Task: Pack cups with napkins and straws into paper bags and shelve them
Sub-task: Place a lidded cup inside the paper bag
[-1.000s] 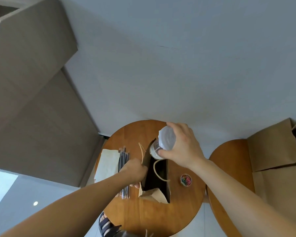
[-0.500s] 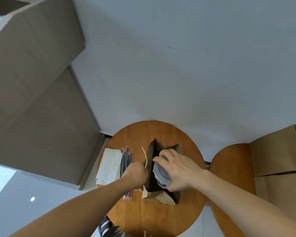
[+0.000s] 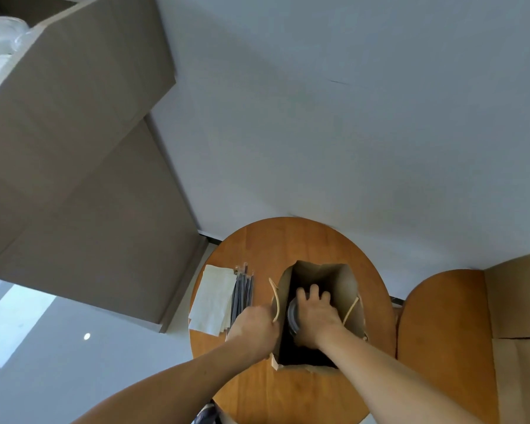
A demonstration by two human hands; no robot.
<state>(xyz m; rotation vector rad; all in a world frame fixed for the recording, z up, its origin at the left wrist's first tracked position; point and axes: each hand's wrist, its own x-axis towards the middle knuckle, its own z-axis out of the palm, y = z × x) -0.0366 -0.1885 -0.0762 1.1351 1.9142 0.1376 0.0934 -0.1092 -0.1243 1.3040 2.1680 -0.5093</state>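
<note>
While the left hand (image 3: pixel 253 328) pinches the left rim of the paper bag (image 3: pixel 322 273) standing open on the round table (image 3: pixel 288 240), the right hand (image 3: pixel 314 316) sits inside it, fingers curled over the cup (image 3: pixel 292 316), with napkins (image 3: pixel 211 298) and straws (image 3: pixel 242 292) lying just left of the bag.

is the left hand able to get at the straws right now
Probably yes: the straws lie uncovered right beside the left hand, though it would have to release the paper bag.
</note>
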